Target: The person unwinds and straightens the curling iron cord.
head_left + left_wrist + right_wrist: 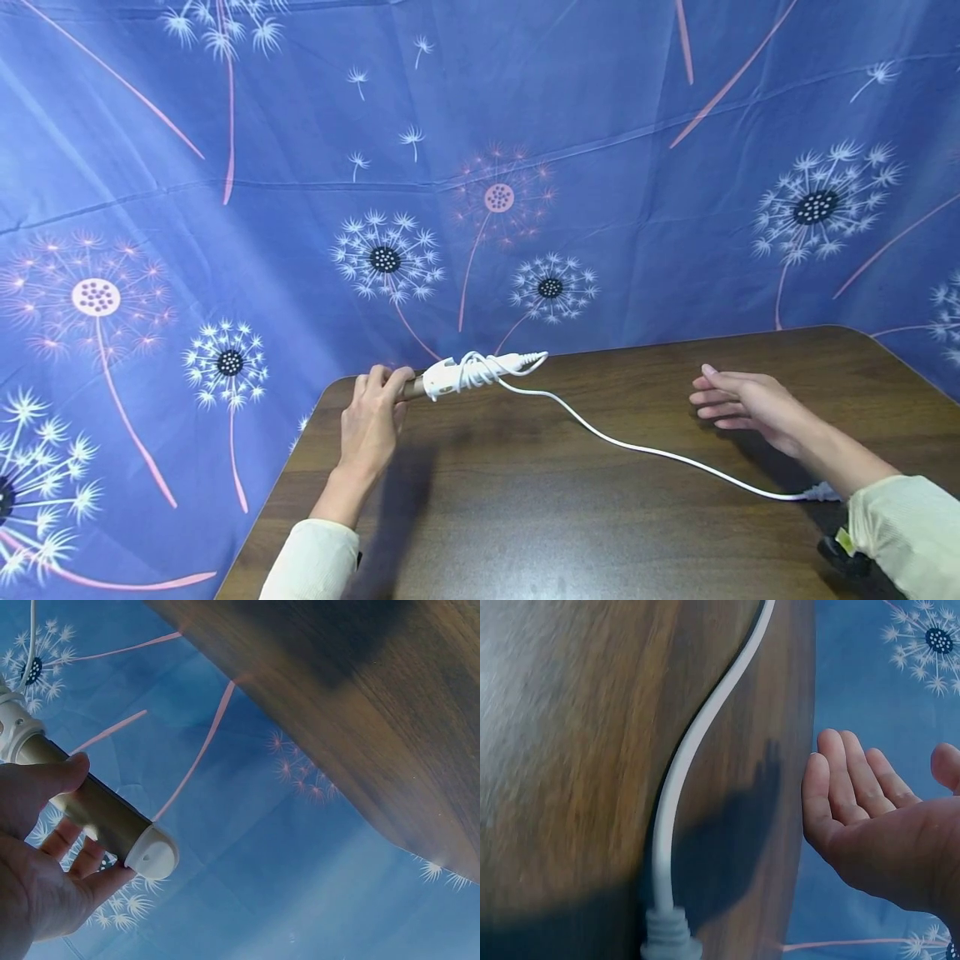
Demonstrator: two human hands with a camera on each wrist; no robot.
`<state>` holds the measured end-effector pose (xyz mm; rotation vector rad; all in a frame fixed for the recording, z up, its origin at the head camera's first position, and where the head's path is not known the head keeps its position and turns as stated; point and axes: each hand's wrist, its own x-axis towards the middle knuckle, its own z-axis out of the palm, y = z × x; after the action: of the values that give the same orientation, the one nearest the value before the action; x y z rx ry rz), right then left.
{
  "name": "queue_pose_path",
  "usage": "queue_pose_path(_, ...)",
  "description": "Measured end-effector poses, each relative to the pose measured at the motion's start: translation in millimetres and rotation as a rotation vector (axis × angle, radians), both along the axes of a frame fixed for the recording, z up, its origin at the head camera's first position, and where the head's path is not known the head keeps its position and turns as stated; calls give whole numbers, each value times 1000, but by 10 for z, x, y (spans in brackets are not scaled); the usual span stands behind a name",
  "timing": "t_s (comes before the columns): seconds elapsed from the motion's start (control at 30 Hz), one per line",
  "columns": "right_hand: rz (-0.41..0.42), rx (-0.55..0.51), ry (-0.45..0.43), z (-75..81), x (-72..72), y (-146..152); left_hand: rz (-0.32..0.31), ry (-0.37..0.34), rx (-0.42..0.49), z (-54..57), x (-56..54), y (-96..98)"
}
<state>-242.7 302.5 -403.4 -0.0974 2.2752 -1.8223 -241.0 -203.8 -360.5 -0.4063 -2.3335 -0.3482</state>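
My left hand [372, 421] grips a curling iron by its gold-brown barrel [101, 810], above the table's far left part. In the left wrist view, the thumb lies across the barrel and the fingers curl under it, near the white end cap [154, 853]. The iron's white handle [491, 367] points right, with several turns of white cord [600, 433] wound round it. From there the cord runs right across the table to a plug [821, 492] beside my right forearm. My right hand [757, 406] hovers over the table's right side, fingers loosely extended, holding nothing.
The brown wood-grain table [540, 517] has rounded far corners. Close behind it hangs a blue cloth [637, 208] with a dandelion print. A small black object [843, 557] with a yellow-green patch shows beside my right sleeve.
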Motion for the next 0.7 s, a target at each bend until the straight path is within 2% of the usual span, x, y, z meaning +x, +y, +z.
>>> queue_pose_path(0.43,60,-53,-36,17,-140,-226,-19,12,3,38,9,54)
queue_pose_path(0.7,104,-123,-57,27,-222,-369,-17,10,4,43,18,59)
